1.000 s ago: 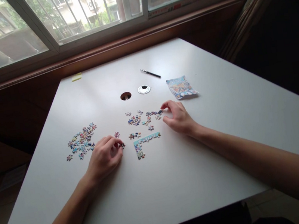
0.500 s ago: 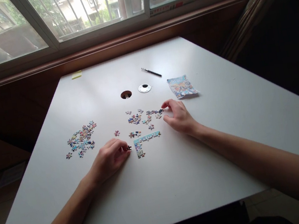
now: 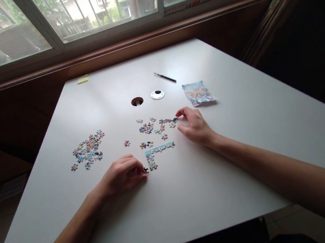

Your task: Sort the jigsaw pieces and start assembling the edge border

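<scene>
Pinching a dark puzzle piece [image 3: 146,170] in my left hand [image 3: 122,177] just left of the joined corner strip [image 3: 157,153] — right hand [image 3: 196,126] nips another piece [image 3: 175,119] at mid-frame.

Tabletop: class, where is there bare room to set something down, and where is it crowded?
Bare: the near table between the forearms, and right of the packet. Crowded: around the joined strip, the loose pieces and the left pile.

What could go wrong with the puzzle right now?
The left hand pinches a small dark piece right beside the joined corner section; a push might knock that section apart. The right hand rests by the loose pieces, so a sweep of the wrist might scatter them.
</scene>
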{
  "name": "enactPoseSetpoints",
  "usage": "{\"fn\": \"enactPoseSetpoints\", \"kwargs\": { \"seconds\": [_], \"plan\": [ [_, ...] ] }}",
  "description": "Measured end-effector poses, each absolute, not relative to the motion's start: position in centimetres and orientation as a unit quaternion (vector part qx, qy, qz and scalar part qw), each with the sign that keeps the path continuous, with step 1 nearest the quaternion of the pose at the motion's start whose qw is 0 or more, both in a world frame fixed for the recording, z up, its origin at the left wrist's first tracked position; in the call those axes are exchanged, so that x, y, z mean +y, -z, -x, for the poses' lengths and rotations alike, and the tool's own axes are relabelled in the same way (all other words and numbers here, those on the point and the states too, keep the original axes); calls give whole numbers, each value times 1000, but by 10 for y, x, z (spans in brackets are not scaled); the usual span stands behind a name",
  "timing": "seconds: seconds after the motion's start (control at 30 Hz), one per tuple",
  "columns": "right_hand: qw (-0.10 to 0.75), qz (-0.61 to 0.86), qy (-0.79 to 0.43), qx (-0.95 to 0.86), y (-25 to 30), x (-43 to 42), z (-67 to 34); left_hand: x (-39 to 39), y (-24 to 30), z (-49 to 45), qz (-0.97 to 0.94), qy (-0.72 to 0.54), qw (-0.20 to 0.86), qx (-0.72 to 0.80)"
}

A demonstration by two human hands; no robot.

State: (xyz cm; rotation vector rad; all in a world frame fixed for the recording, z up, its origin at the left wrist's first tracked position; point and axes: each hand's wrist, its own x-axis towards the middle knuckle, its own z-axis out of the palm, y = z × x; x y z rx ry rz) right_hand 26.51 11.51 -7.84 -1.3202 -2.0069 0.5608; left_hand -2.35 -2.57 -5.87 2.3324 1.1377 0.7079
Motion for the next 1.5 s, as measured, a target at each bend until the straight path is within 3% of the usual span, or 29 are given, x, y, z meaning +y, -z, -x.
{"fn": "enactPoseSetpoints", "kwargs": {
  "seconds": [1.5],
  "plan": [
    [328,507,-216,-767,77,115,-265,-30,66,5,-864,-235,192,402]
  ]
}}
